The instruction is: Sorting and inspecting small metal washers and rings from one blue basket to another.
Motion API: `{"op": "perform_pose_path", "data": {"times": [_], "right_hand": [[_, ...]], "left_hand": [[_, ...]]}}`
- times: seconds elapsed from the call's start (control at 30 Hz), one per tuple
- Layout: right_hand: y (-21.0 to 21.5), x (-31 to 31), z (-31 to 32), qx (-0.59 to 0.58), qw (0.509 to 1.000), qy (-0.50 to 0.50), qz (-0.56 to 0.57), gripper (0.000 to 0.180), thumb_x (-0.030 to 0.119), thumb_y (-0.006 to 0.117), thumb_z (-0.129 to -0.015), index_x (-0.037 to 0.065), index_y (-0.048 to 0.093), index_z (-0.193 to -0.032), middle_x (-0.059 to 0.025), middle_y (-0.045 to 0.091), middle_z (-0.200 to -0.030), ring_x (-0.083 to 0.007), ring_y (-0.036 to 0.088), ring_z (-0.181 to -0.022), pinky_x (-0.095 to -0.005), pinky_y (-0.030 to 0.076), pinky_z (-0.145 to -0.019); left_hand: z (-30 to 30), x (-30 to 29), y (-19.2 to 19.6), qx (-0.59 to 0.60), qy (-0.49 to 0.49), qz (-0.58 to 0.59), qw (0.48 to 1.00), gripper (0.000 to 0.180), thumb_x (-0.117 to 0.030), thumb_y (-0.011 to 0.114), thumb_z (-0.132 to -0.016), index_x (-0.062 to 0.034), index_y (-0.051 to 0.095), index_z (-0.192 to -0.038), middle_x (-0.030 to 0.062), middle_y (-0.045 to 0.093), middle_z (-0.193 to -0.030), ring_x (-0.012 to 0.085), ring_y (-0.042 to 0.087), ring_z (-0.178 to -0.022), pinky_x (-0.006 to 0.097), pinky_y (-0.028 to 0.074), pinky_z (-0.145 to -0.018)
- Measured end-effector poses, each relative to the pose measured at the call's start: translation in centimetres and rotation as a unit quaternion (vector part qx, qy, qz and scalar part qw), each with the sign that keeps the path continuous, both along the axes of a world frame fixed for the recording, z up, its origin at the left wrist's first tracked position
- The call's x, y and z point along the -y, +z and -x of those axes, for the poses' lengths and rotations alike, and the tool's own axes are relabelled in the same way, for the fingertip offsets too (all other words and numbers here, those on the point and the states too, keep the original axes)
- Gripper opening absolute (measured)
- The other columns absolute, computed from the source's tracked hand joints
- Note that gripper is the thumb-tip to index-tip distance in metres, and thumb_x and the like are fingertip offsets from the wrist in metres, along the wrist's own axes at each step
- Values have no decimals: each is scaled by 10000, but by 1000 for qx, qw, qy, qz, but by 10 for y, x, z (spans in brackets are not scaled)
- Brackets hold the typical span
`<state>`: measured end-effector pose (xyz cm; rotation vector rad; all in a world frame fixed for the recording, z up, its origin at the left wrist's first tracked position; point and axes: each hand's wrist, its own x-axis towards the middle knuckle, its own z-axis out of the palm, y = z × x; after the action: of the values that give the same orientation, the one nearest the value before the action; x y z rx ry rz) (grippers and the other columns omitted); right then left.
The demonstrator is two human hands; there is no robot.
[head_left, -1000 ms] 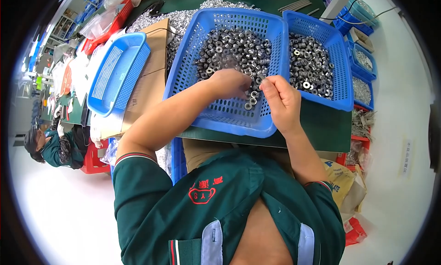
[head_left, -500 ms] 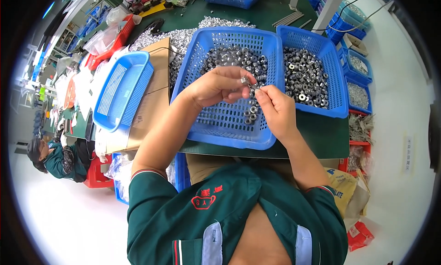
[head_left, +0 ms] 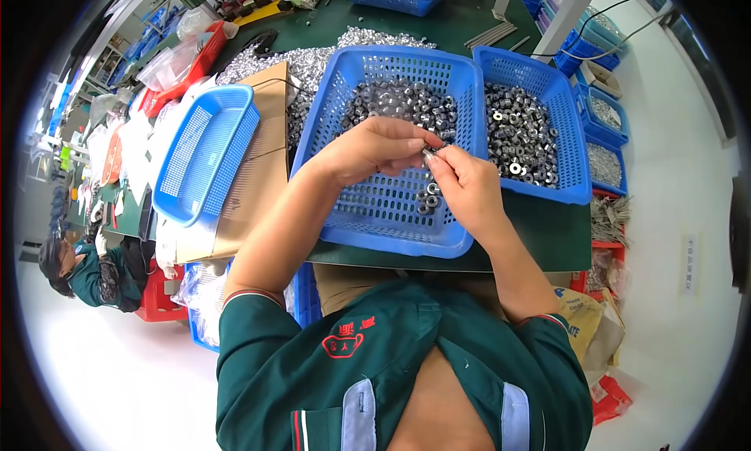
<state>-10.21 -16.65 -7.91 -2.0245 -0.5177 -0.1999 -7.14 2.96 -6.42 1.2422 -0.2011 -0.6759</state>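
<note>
Above the middle blue basket (head_left: 368, 234), my left hand (head_left: 374, 147) and my right hand (head_left: 468, 186) meet at the fingertips. Between them they pinch a small silvery metal nut (head_left: 429, 153), mostly covered by the fingers. Under the hands, a few loose nuts (head_left: 427, 203) lie on the basket's bare slotted floor. Toward its far side is a heap of dark and shiny nuts (head_left: 407, 99). Directly to the right, a second blue basket (head_left: 576, 138) holds many similar ring-shaped nuts (head_left: 520, 134).
Left of the baskets, an empty blue basket (head_left: 168, 193) rests on cardboard (head_left: 252, 169). Bright metal parts (head_left: 309, 64) are piled behind it on the green table (head_left: 328, 28). Metal rods (head_left: 491, 35) lie at the back right. A co-worker (head_left: 98, 271) sits far left.
My left fingers have closed in from a looser curl, and the fingertips of both hands have drawn together around the nut. The baskets stay in place; the view has shifted slightly.
</note>
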Motion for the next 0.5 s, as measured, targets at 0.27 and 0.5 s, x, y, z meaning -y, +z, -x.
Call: {"op": "perform_pose_path", "data": {"times": [0.27, 0.5], "right_hand": [[-8, -4, 4, 224, 955, -15, 194, 192, 162, 622, -851, 71, 527, -712, -84, 572, -566, -258, 589, -515, -376, 431, -461], [-3, -9, 6, 230, 945, -51, 228, 206, 179, 617, -853, 84, 519, -699, -71, 566, -546, -252, 589, -498, -373, 425, -443]], "left_hand": [[0, 2, -7, 45, -12, -118, 992, 282, -249, 560, -949, -10, 658, -1063, -25, 520, -670, 36, 379, -530, 179, 287, -476], [-2, 5, -8, 47, 1, -123, 991, 300, -288, 551, -956, -11, 654, -1008, -21, 508, -650, 32, 372, -506, 184, 276, -447]]}}
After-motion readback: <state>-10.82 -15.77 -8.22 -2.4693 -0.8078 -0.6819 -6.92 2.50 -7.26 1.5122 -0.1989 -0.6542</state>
